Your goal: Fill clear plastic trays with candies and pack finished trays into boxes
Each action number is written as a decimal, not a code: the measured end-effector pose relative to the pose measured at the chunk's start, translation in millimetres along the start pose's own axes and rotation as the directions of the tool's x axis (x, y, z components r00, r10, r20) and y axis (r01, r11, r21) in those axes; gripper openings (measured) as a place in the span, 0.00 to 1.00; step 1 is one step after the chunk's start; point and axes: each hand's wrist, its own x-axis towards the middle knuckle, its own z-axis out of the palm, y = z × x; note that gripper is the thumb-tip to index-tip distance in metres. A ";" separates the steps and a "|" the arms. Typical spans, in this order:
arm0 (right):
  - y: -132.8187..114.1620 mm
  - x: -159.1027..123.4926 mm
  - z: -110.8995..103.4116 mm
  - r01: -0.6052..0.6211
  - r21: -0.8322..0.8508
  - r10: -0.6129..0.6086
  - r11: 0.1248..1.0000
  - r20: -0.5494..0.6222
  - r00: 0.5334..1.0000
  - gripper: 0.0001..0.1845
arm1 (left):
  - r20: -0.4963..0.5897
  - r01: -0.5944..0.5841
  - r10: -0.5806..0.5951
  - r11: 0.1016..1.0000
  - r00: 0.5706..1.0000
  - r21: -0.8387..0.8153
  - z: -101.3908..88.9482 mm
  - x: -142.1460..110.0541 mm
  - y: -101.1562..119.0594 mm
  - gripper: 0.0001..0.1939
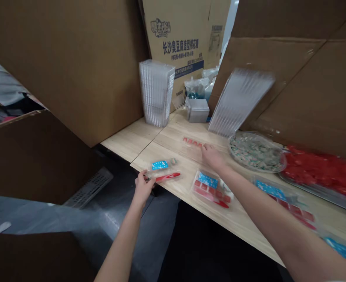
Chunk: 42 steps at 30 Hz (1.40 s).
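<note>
At near left, the left hand (143, 187) pinches the tray (160, 173); farther right, the right hand (214, 156) meets the red strip (191, 141), its grip impossible to tell.

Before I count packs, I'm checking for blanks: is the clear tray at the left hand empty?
Not empty: the clear tray at the left hand shows a blue packet and a red utensil inside.
</note>
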 end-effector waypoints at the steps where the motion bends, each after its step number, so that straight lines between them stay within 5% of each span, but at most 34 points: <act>1: 0.4 -0.3 -2.9 0.003 -0.001 -0.003 1.000 -0.019 1.000 0.15 | -0.030 -0.037 0.040 0.997 0.999 0.074 -0.6 2.6 -4.1 0.29; 10: -19.7 -10.4 -32.0 0.120 0.030 -0.109 0.992 -0.258 0.960 0.14 | -0.120 -0.202 0.247 0.933 0.962 0.297 -13.4 8.2 -10.0 0.32; 14: -38.1 -22.3 -56.7 0.274 0.138 -0.211 0.952 -0.351 0.912 0.14 | -0.116 -0.489 0.590 0.750 0.799 0.446 -27.8 7.6 24.4 0.33; 16: -46.8 -28.0 -68.0 0.360 0.231 -0.253 0.904 -0.390 0.885 0.13 | 0.002 -0.628 0.703 0.633 0.711 0.453 -33.4 11.1 44.6 0.34; 18: -53.8 -30.8 -76.1 0.423 0.346 -0.268 0.838 -0.413 0.870 0.11 | 0.127 -0.716 0.732 0.590 0.670 0.373 -36.8 14.7 58.8 0.29; 20: -58.4 -28.5 -80.0 0.414 0.504 -0.224 0.758 -0.395 0.891 0.08 | 0.185 -0.716 0.695 0.648 0.695 0.258 -37.6 15.7 63.3 0.17; 22: -60.9 -20.4 -79.9 0.338 0.691 -0.138 0.639 -0.329 0.934 0.04 | 0.158 -0.637 0.618 0.751 0.770 0.170 -36.2 13.4 59.4 0.10; 27: -66.4 14.3 -67.0 0.021 0.985 -0.035 0.174 -0.015 0.999 0.06 | 0.151 -0.381 0.380 0.924 0.913 -0.021 -29.4 3.8 40.3 0.16; 30: -72.0 31.3 -55.9 -0.210 0.977 -0.027 0.023 0.211 0.977 0.09 | 0.145 -0.240 0.236 0.971 0.961 0.011 -27.2 2.4 34.0 0.17; 33: -77.1 39.9 -47.2 -0.283 0.959 -0.036 -0.020 0.282 0.959 0.08 | 0.080 -0.160 0.159 0.987 0.984 0.007 -27.3 -0.3 33.7 0.15; 36: -84.8 37.2 -43.7 -0.324 0.941 -0.042 -0.093 0.322 0.946 0.06 | 0.097 -0.039 0.070 0.956 0.993 -0.290 -25.8 -8.9 37.9 0.16; 39: -98.7 18.6 -45.1 -0.335 0.922 -0.021 -0.193 0.338 0.941 0.06 | 0.118 0.034 0.043 0.813 0.992 -0.581 -18.6 -16.0 44.0 0.20; 42: -109.4 -11.8 -47.3 -0.356 0.883 -0.052 -0.307 0.358 0.932 0.10 | 0.052 0.043 -0.014 0.797 0.999 -0.603 -13.8 -7.5 56.3 0.19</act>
